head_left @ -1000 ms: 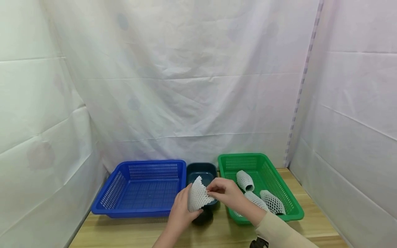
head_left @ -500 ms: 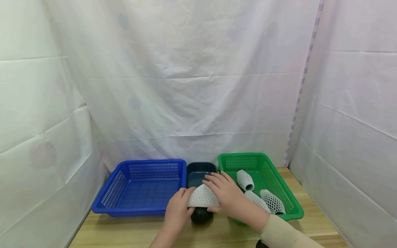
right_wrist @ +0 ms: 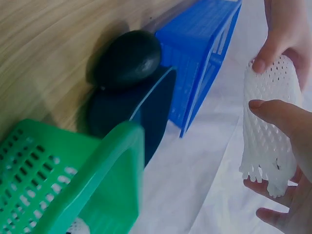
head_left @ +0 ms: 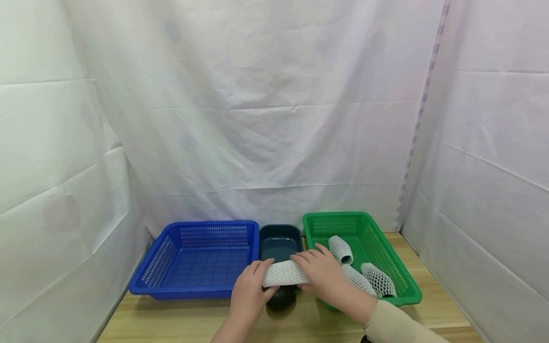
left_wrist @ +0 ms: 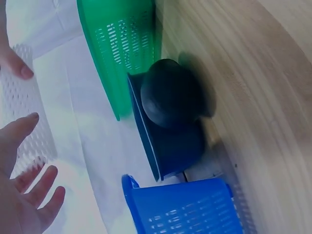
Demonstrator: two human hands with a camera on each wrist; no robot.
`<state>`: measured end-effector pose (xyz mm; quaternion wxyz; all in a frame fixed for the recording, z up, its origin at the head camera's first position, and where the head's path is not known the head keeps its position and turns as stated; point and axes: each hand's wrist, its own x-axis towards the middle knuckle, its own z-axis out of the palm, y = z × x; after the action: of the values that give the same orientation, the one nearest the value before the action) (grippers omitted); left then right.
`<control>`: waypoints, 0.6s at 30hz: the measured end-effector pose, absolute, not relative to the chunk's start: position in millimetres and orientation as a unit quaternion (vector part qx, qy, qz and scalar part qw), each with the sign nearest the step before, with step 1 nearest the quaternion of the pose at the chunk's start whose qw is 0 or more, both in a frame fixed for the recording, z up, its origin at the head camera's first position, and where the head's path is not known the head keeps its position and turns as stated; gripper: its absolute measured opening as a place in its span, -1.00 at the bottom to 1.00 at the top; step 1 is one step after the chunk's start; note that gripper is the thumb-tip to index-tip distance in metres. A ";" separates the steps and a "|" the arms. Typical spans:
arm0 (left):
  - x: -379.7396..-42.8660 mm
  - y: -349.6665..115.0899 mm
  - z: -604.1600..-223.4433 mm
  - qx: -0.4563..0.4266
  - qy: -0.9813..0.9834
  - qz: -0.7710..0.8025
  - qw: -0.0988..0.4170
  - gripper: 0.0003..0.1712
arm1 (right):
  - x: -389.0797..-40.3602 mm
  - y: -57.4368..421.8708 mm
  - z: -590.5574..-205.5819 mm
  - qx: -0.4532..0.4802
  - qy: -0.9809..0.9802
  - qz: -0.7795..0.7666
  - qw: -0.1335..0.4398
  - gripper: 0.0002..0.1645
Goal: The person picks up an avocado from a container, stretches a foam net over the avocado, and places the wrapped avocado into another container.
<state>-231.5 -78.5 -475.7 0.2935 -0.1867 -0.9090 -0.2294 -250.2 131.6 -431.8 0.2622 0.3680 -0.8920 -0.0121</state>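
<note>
A white foam net sleeve [head_left: 283,273] is stretched sideways above the table between both hands. My left hand [head_left: 249,293] holds its left end, thumb below and fingers above. At the other end, my right hand [head_left: 323,274] grips it with the thumb underneath. Light passes through the mesh [right_wrist: 268,112] in the right wrist view, where its near end looks frayed and nothing shows inside. Below the sleeve, a dark, smooth egg-shaped object [left_wrist: 170,92] lies on the table, apart from the hands; the sleeve partly hides it in the head view.
A blue perforated basket [head_left: 201,290] stands at left, and a small dark teal tray [head_left: 280,231] sits beside it. In the green basket [head_left: 405,286] at right are several sleeves like this foam net [head_left: 340,248]; at least one contains something dark. White cloth [head_left: 257,119] hangs behind.
The sleeve, earlier tilted with the right fingers pinching its edge, has turned level. The right hand has shifted to its right end, and the sleeve now looks flatter and longer between the hands.
</note>
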 end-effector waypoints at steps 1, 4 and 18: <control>-231.1 -79.2 -476.1 -0.175 -0.913 -0.243 0.277 -0.23 | -250.9 135.3 -432.9 0.365 -0.894 -0.004 0.261 -0.14; -229.9 -80.3 -477.1 -0.140 -0.925 -0.283 0.210 -0.20 | -252.7 146.3 -434.2 0.352 -0.903 0.005 0.249 -0.18; -246.8 -73.4 -520.2 -0.136 -0.956 -0.258 -0.024 -0.54 | -251.1 180.0 -433.7 0.316 -0.921 0.040 0.223 -0.42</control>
<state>-246.8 -73.4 -520.2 -0.0240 -0.1365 -0.9563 -0.2575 -251.1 180.0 -433.7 0.2234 0.3157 -0.9213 0.0400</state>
